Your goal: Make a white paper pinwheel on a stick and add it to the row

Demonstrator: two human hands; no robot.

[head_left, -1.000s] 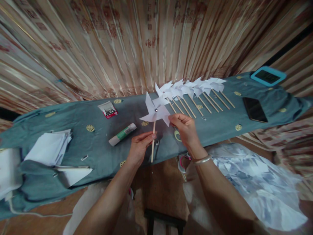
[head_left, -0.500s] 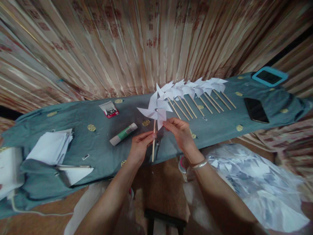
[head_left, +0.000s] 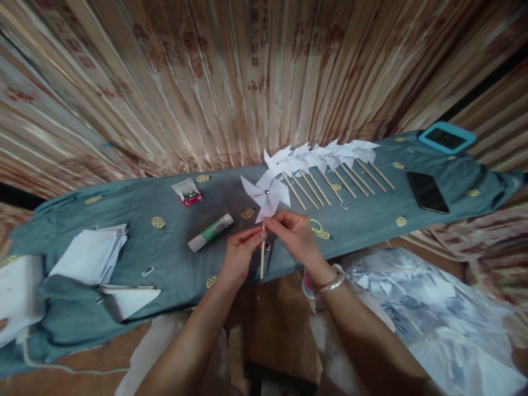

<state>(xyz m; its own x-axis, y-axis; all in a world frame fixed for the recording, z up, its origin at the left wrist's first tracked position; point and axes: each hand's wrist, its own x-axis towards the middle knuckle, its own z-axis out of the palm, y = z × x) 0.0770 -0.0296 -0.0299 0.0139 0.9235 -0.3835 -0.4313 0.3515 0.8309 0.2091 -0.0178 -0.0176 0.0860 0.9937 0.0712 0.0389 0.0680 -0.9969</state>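
Observation:
A white paper pinwheel [head_left: 264,198] on a thin wooden stick is held over the table, a shiny pin at its centre. My left hand [head_left: 240,250] pinches the stick around its middle. Just above that grip, the closed fingertips of my right hand [head_left: 295,234] meet at the upper stick beside the lowest blade; exactly which part they grip is hidden. Behind, a row of finished-looking pinwheels [head_left: 325,157] lies overlapping, sticks pointing toward me. Left of my hands are a glue stick [head_left: 210,232] and a small open red-and-white box [head_left: 187,193] of metal pins.
A grey-green cloth with pineapple prints covers the table [head_left: 173,258]. Paper sheets [head_left: 88,256] and a white device with a cord [head_left: 20,297] occupy the left. A phone [head_left: 427,192] and a blue-framed device [head_left: 447,137] lie right. A plastic bag [head_left: 429,308] stands below.
The pinwheel has turned, its blades now at a different angle. My right hand has moved left from a blade's tip to the stick, close to my left fingers. The view shifted slightly.

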